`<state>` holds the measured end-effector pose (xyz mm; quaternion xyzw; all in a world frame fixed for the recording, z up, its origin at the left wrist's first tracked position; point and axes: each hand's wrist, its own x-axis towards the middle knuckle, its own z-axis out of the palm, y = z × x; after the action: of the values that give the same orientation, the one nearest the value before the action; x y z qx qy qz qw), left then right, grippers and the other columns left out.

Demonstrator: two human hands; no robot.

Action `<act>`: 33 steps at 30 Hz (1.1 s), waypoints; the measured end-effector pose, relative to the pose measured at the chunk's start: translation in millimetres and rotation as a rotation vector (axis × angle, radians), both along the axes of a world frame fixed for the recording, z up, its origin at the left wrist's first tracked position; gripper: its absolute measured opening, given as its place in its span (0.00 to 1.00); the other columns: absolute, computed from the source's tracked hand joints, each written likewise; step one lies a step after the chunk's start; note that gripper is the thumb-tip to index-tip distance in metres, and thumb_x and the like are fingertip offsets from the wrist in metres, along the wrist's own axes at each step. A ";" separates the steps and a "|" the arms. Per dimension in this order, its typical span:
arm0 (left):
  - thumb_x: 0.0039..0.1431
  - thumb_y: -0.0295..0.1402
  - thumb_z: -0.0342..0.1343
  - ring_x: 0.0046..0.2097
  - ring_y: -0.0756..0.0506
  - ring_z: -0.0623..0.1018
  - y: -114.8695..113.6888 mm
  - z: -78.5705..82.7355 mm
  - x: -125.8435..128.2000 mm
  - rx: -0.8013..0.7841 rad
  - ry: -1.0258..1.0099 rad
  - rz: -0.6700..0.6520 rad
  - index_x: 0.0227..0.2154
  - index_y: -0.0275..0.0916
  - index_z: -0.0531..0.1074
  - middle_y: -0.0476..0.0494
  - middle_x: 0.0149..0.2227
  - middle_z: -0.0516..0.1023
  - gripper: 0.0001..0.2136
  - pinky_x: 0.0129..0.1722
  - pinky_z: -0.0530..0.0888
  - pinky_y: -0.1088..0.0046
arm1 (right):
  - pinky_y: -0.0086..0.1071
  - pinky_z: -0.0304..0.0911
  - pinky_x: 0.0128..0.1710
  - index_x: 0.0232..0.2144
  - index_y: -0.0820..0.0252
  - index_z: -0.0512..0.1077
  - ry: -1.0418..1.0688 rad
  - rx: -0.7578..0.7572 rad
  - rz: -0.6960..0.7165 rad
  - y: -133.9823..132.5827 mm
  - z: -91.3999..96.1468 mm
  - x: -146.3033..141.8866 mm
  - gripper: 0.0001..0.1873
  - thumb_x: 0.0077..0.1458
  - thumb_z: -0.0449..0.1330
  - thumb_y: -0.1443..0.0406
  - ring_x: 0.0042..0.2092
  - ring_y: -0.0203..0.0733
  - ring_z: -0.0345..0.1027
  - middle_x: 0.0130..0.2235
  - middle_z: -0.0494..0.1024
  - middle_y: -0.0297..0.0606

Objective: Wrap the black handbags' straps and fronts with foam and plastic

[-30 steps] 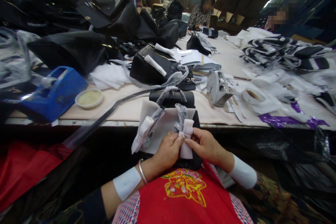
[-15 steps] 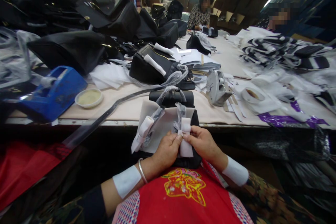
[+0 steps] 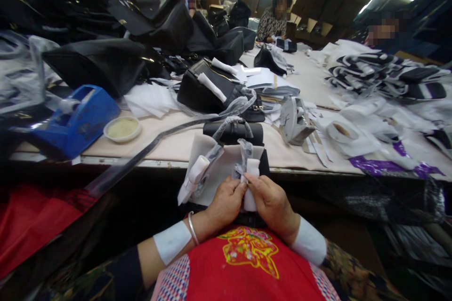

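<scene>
Both hands meet on one white foam wrap [image 3: 251, 200], its middle bound by a narrow band. The left hand [image 3: 226, 200] pinches the band between thumb and bent forefinger, with no visible gap. The right hand [image 3: 274, 202] closes thumb and fingertips on the same spot from the other side; its thumb is partly hidden.

The wrap lies on the near side of a black handbag [image 3: 264, 163], over a pale padding sheet [image 3: 221, 164]. The bag spans the table edge, just in front of the red apron [image 3: 247, 273]. Left of the grip, a second foam wrap [image 3: 194, 178] is banded likewise. Directly beyond the grip, a plastic-wrapped handle [image 3: 226, 124] arches over the bag.

Farther out, on the cloth-covered table [image 3: 169, 150]: to the left, a round tub [image 3: 122, 130] and a blue tape dispenser [image 3: 88, 120]; ahead, another black bag [image 3: 194, 91]; to the right, a grey metal dispenser [image 3: 293, 120] and a white roll [image 3: 341, 131].
</scene>
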<state>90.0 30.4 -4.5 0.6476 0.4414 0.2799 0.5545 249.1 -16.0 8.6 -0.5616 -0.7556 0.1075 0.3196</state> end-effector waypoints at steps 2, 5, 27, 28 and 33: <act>0.67 0.40 0.44 0.38 0.43 0.72 -0.1 -1.6 -0.1 -0.001 -0.001 0.005 0.27 0.36 0.73 0.42 0.32 0.71 0.19 0.40 0.67 0.66 | 0.33 0.70 0.36 0.54 0.58 0.73 -0.006 -0.020 0.030 2.8 1.3 2.0 0.19 0.68 0.48 0.68 0.35 0.42 0.72 0.34 0.74 0.41; 0.67 0.40 0.44 0.38 0.43 0.72 -1.1 -2.8 -0.6 -0.003 -0.002 0.004 0.28 0.36 0.74 0.42 0.33 0.72 0.19 0.40 0.67 0.65 | 0.34 0.71 0.42 0.52 0.58 0.73 0.053 -0.057 0.008 6.6 5.2 1.5 0.16 0.66 0.50 0.68 0.39 0.43 0.74 0.38 0.77 0.42; 0.58 0.47 0.59 0.31 0.47 0.73 -0.1 -2.8 6.4 -0.494 -0.406 0.105 0.35 0.33 0.78 0.45 0.29 0.76 0.18 0.32 0.72 0.72 | 0.41 0.70 0.53 0.55 0.57 0.71 0.195 -0.159 0.033 10.5 10.2 5.9 0.17 0.66 0.53 0.65 0.51 0.46 0.74 0.51 0.79 0.44; 0.59 0.46 0.58 0.30 0.48 0.72 0.0 -1.9 6.2 -0.465 -0.374 0.109 0.34 0.33 0.78 0.44 0.29 0.76 0.17 0.31 0.71 0.72 | 0.40 0.70 0.52 0.58 0.57 0.68 0.212 -0.184 0.023 9.5 10.8 6.3 0.19 0.66 0.53 0.64 0.50 0.46 0.74 0.51 0.78 0.45; 0.60 0.44 0.55 0.29 0.48 0.70 -0.3 1.8 6.3 -0.397 -0.285 0.108 0.31 0.34 0.77 0.45 0.28 0.75 0.16 0.27 0.66 0.74 | 0.29 0.69 0.30 0.70 0.60 0.49 0.325 -0.326 -0.067 4.7 9.6 5.2 0.34 0.66 0.53 0.61 0.30 0.38 0.72 0.34 0.78 0.35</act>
<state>96.3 30.1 -2.7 0.4552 0.4391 0.3055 0.7118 254.3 -11.3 18.2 -0.6057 -0.6480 0.3064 0.3454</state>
